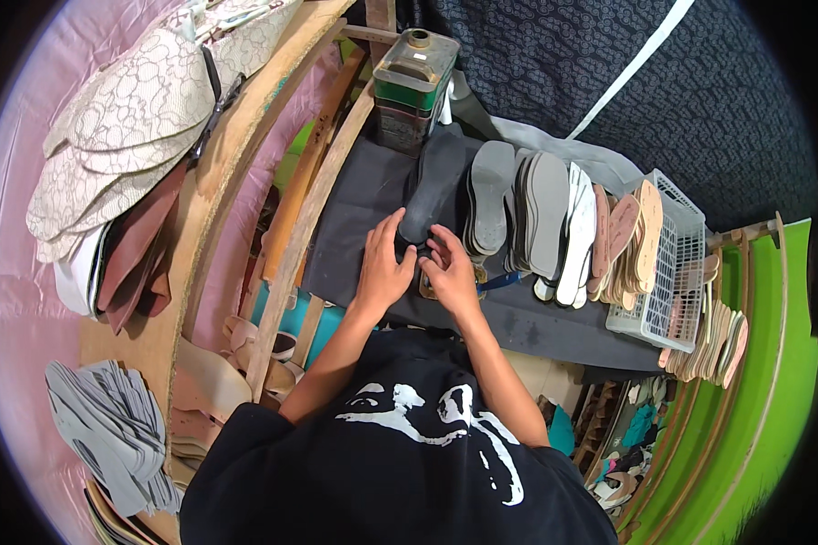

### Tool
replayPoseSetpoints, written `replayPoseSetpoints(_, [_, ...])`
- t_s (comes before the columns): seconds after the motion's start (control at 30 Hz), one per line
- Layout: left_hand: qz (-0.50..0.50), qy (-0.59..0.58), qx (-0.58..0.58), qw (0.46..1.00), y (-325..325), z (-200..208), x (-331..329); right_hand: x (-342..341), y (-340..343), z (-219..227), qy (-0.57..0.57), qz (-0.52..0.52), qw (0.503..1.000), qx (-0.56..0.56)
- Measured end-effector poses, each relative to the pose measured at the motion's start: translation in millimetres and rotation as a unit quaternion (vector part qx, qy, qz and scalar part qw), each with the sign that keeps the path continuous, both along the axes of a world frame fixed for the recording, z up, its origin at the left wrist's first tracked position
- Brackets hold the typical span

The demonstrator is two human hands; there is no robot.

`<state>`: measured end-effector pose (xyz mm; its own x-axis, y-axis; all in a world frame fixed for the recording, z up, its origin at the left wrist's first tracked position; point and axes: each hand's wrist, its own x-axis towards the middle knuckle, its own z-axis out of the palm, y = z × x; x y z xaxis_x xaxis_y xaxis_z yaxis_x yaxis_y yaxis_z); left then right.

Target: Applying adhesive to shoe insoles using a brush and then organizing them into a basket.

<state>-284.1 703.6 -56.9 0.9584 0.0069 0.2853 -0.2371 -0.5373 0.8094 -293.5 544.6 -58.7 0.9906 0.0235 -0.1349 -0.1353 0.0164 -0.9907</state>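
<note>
A stack of black shoe soles point(437, 177) lies lengthwise on the dark-covered table in front of me. At its near end my left hand point(387, 270) rests along the left edge, fingers bent lightly against it. My right hand point(452, 274) curls its fingers round the right side of the same end. Both thumbs meet close together at the near tip, so the two hands hold the stack between them. Just right stands a stack of dark grey soles point(492, 195). A blue-handled tool point(502, 282) lies beside my right hand, partly hidden.
Further right are stacks of grey soles point(546, 213), white soles point(577, 236) and tan soles point(646, 236), then a grey plastic basket point(668, 263). A metal can point(416, 77) stands at the back. Patterned cut pieces point(145, 100) pile on the wooden shelf point(204, 173) at left.
</note>
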Motion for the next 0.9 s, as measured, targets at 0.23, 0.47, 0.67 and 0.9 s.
replayPoseSetpoints(0.23, [-0.031, 0.055, -0.045, 0.997, 5, 15, 7, -1, 6, 22, 0.06, -0.036, 0.996, 0.064])
replayPoseSetpoints(0.47, [-0.016, 0.089, -0.174, 0.981, 8, 26, 20, 6, 3, 38, 0.088, -0.072, 0.982, 0.151])
replayPoseSetpoints(0.67, [-0.046, 0.121, -0.322, 0.938, 11, 26, 28, 13, 15, 43, 0.136, -0.187, 0.901, 0.368])
replayPoseSetpoints(0.9, [-0.002, 0.2, -0.482, 0.853, 3, 24, 21, 12, 16, 34, 0.165, -0.21, 0.867, 0.421])
